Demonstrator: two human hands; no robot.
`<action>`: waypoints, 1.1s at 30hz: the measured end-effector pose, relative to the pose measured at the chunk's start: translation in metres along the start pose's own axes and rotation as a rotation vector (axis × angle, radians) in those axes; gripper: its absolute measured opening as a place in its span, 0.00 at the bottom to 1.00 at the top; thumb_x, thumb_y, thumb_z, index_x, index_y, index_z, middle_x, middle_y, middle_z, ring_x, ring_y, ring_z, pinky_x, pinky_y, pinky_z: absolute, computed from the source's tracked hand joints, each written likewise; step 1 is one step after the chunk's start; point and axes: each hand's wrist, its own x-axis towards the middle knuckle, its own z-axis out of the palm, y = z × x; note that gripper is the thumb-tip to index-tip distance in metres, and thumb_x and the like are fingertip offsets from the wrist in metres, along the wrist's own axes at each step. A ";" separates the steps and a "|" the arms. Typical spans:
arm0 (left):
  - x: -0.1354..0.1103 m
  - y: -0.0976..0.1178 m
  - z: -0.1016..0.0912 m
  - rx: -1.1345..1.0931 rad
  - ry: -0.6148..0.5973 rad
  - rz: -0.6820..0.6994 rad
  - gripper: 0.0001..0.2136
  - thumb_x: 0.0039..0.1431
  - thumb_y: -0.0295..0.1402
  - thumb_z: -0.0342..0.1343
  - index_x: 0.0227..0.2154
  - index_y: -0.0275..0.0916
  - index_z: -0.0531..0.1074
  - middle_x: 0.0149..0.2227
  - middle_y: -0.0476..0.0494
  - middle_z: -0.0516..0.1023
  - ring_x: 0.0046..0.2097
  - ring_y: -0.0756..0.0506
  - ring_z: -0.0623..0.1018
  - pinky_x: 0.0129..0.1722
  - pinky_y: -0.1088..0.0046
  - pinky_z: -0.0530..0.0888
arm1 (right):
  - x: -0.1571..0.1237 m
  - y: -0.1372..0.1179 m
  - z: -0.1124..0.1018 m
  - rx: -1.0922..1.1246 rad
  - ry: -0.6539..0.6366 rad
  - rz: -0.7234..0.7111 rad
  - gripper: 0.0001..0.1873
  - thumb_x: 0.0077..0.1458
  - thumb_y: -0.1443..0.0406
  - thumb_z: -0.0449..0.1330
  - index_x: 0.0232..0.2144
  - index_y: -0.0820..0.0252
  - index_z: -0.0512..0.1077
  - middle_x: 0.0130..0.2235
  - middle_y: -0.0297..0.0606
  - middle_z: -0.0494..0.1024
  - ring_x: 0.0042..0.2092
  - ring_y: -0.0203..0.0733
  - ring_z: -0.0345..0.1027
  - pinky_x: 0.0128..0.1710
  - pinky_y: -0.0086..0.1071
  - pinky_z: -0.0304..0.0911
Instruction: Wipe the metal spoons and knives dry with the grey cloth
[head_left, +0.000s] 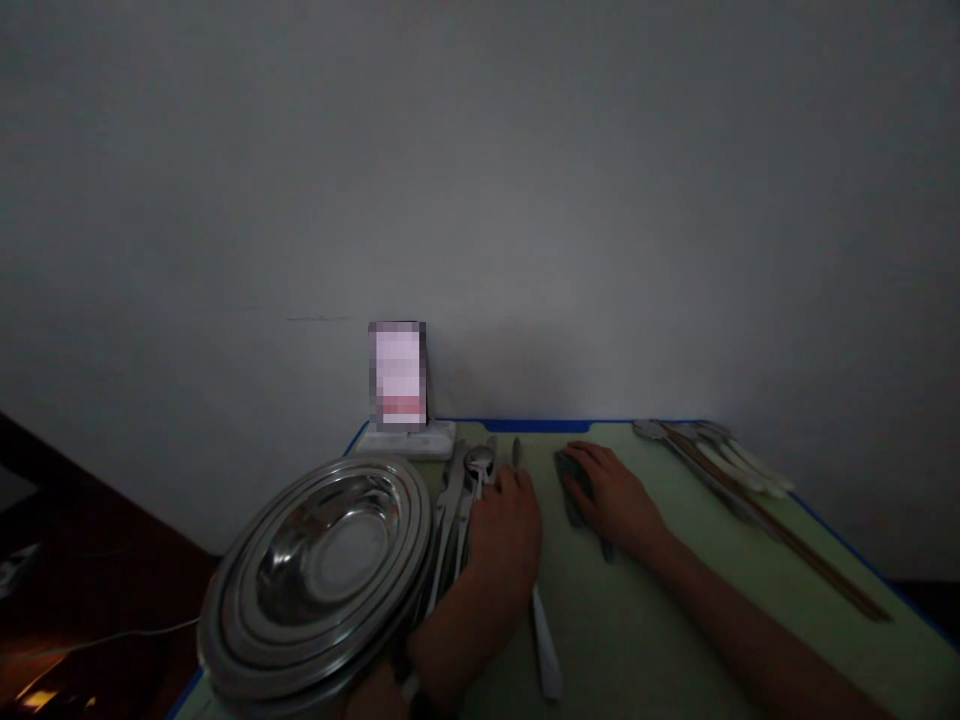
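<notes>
Two bare hands over a green tabletop [652, 640], steel dishes to one side and chopsticks to the other.
At the left, stacked shiny dishes [315, 575] crowd the table's edge, a lit device [397, 375] on a white base [409, 440] behind them; close beside lie slim steel knives and spoons [448, 510]. The left hand [506, 530] bends over a single steel utensil [547, 650], its pale handle jutting toward me; I can't tell whether the fingers grip it. A strip of bare green, then the right hand [615, 495], curled over a dark greenish item [571, 500], its grip unclear too. Wider open green follows, up to brown chopsticks [810, 555] and white-handled utensils [742, 470] along the blue right edge.
</notes>
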 end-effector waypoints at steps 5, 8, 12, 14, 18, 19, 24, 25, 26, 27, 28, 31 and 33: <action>-0.002 -0.001 -0.008 -0.086 -0.035 0.124 0.17 0.59 0.19 0.36 0.46 0.31 0.65 0.45 0.32 0.69 0.37 0.38 0.78 0.31 0.60 0.75 | -0.001 0.002 -0.001 0.085 0.072 0.087 0.21 0.54 0.66 0.49 0.50 0.61 0.63 0.55 0.46 0.62 0.54 0.46 0.59 0.53 0.42 0.58; -0.003 -0.001 0.001 -0.178 -0.055 0.200 0.19 0.57 0.17 0.39 0.50 0.34 0.61 0.48 0.35 0.67 0.40 0.42 0.77 0.36 0.66 0.74 | -0.001 0.007 0.001 0.127 0.191 0.172 0.20 0.51 0.68 0.49 0.48 0.60 0.63 0.54 0.47 0.59 0.54 0.47 0.58 0.51 0.42 0.61; -0.005 -0.004 0.014 -0.283 -0.061 0.209 0.23 0.50 0.14 0.42 0.51 0.31 0.59 0.50 0.33 0.64 0.41 0.44 0.76 0.40 0.68 0.73 | -0.001 0.010 0.000 0.128 0.216 0.209 0.17 0.50 0.67 0.50 0.44 0.59 0.65 0.49 0.45 0.62 0.51 0.47 0.60 0.50 0.41 0.62; -0.008 -0.007 0.017 -0.336 -0.034 0.198 0.26 0.48 0.12 0.41 0.52 0.30 0.57 0.52 0.32 0.62 0.46 0.44 0.74 0.44 0.68 0.71 | -0.002 0.009 -0.001 0.113 0.198 0.216 0.17 0.50 0.67 0.50 0.44 0.58 0.65 0.49 0.44 0.63 0.51 0.46 0.60 0.49 0.40 0.62; -0.018 -0.004 0.022 -0.492 0.081 0.175 0.21 0.54 0.15 0.38 0.52 0.31 0.55 0.52 0.33 0.62 0.55 0.48 0.66 0.54 0.72 0.63 | -0.002 0.007 -0.003 0.069 0.178 0.228 0.17 0.51 0.67 0.50 0.44 0.60 0.66 0.49 0.45 0.63 0.50 0.46 0.61 0.49 0.38 0.61; -0.021 -0.002 0.025 -0.567 0.109 0.171 0.20 0.56 0.17 0.38 0.51 0.31 0.55 0.52 0.33 0.63 0.55 0.48 0.66 0.55 0.71 0.62 | -0.002 0.007 -0.003 0.056 0.178 0.228 0.17 0.51 0.66 0.50 0.44 0.60 0.66 0.49 0.45 0.63 0.50 0.47 0.61 0.49 0.39 0.61; -0.029 0.001 0.030 -0.740 -0.002 0.129 0.18 0.56 0.21 0.43 0.51 0.33 0.59 0.51 0.35 0.68 0.53 0.44 0.68 0.53 0.64 0.65 | -0.003 0.006 -0.003 0.007 0.169 0.225 0.18 0.52 0.66 0.50 0.45 0.64 0.66 0.48 0.47 0.66 0.50 0.47 0.61 0.50 0.39 0.59; -0.029 -0.001 0.029 -0.736 -0.023 0.121 0.18 0.56 0.21 0.44 0.50 0.34 0.61 0.51 0.36 0.69 0.53 0.44 0.69 0.52 0.64 0.66 | -0.004 0.006 -0.004 -0.003 0.162 0.221 0.18 0.52 0.66 0.50 0.45 0.64 0.66 0.48 0.47 0.66 0.50 0.47 0.61 0.50 0.39 0.59; -0.028 -0.004 0.028 -0.734 -0.035 0.115 0.17 0.56 0.22 0.45 0.49 0.34 0.62 0.50 0.36 0.70 0.53 0.43 0.69 0.52 0.64 0.66 | -0.005 0.006 -0.004 -0.015 0.154 0.215 0.18 0.52 0.65 0.49 0.46 0.65 0.66 0.49 0.47 0.66 0.50 0.47 0.61 0.50 0.40 0.59; -0.028 -0.007 0.026 -0.732 -0.040 0.111 0.17 0.56 0.22 0.45 0.49 0.33 0.63 0.50 0.36 0.70 0.52 0.43 0.70 0.51 0.64 0.66 | -0.007 0.005 -0.004 -0.028 0.146 0.209 0.19 0.53 0.65 0.49 0.46 0.65 0.66 0.49 0.47 0.66 0.50 0.48 0.61 0.50 0.40 0.59; -0.028 -0.010 0.024 -0.732 -0.045 0.104 0.17 0.57 0.22 0.44 0.50 0.33 0.62 0.49 0.35 0.71 0.52 0.43 0.70 0.51 0.64 0.67 | -0.009 0.005 -0.004 -0.040 0.138 0.206 0.19 0.53 0.64 0.49 0.47 0.65 0.66 0.49 0.47 0.67 0.50 0.48 0.61 0.50 0.40 0.59; -0.027 -0.018 0.022 -0.750 -0.058 0.077 0.20 0.56 0.21 0.42 0.52 0.31 0.59 0.46 0.35 0.74 0.48 0.44 0.74 0.47 0.65 0.70 | -0.017 0.003 -0.005 -0.074 0.102 0.180 0.20 0.55 0.63 0.48 0.48 0.65 0.65 0.52 0.47 0.66 0.52 0.50 0.59 0.51 0.41 0.57; -0.028 -0.019 0.024 -0.776 -0.075 0.056 0.21 0.56 0.20 0.41 0.54 0.31 0.57 0.42 0.36 0.76 0.43 0.46 0.77 0.43 0.67 0.73 | -0.023 0.001 -0.008 -0.115 0.092 0.157 0.21 0.56 0.61 0.48 0.49 0.65 0.65 0.53 0.48 0.65 0.53 0.52 0.57 0.51 0.44 0.56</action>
